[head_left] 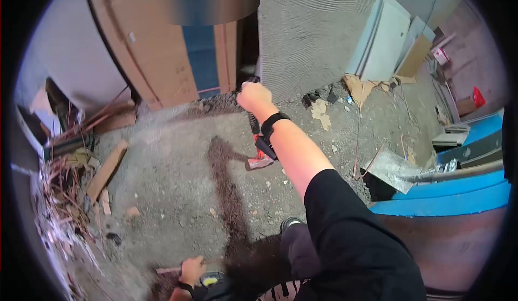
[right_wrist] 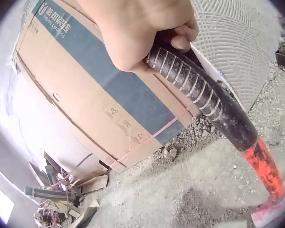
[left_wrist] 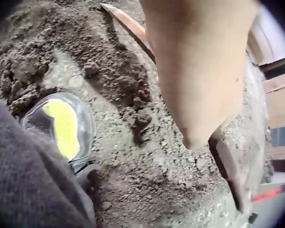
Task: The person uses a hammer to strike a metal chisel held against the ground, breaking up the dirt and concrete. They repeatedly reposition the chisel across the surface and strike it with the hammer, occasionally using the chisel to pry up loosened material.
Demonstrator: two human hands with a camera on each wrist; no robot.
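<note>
My right hand (head_left: pixel 254 97) (right_wrist: pixel 142 28) grips the black ribbed handle (right_wrist: pixel 194 88) of a tool. Below the grip, its shaft is orange-red (right_wrist: pixel 263 166) and ends in a dusty head (head_left: pixel 260 162) low over the ground. My left hand (head_left: pixel 191 271) (left_wrist: pixel 199 71) is down near the floor, holding a long, narrow brown strip (head_left: pixel 168 271) (left_wrist: pixel 228 171). One end of the strip tapers to a point in the left wrist view. The left fingers are mostly hidden there. Loose dark soil (left_wrist: pixel 104 71) lies beneath and beside this hand.
A large cardboard box (head_left: pixel 156 47) and a ridged grey panel (head_left: pixel 318 31) stand ahead. Wood scraps (head_left: pixel 108 171) and debris lie left; blue boards (head_left: pixel 448 193) and a sheet-metal piece (head_left: pixel 391 169) are right. A shoe (head_left: pixel 291 223) is on the gritty floor.
</note>
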